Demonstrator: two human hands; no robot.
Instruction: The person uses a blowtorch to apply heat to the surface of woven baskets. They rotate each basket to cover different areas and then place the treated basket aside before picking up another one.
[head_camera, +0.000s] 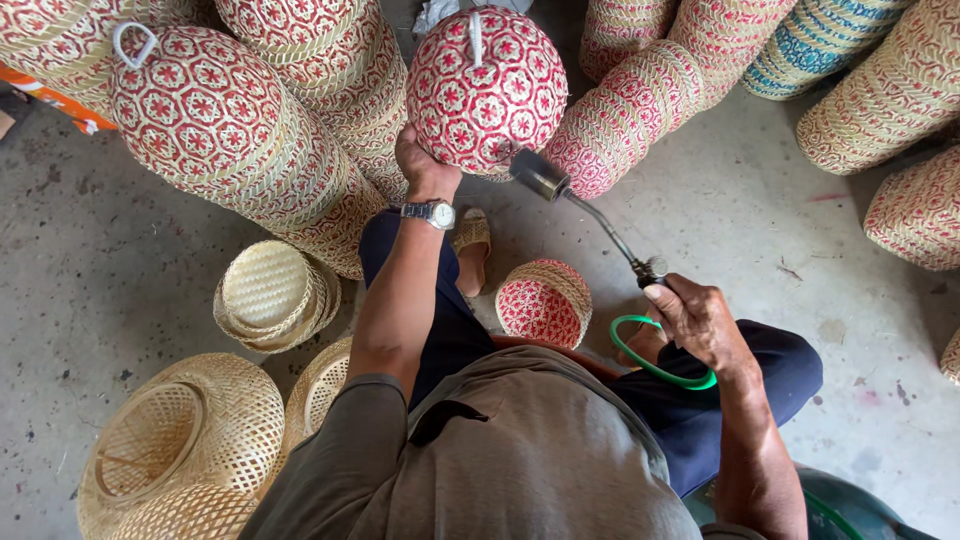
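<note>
Grey shirt cloth (520, 450) is filling the near edge. Held up above the knees, a domed red-and-white woven bamboo basket lid (487, 88) is being gripped at its rim by the left hand (425, 165), fingers clamped. A long-necked metal gas torch (590, 215) is being clasped in the right hand (700, 325), nozzle pointing up-left at the lid edge, long axis running diagonally. Singeing of stray fibres is judged underway; next, lid prob. needs rotating w/ torch kept near, not touching.

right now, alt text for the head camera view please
A seated person's left hand holds up a red and white woven basket while the right hand aims a torch at it. Stacks of baskets surround them on the concrete floor.
</note>
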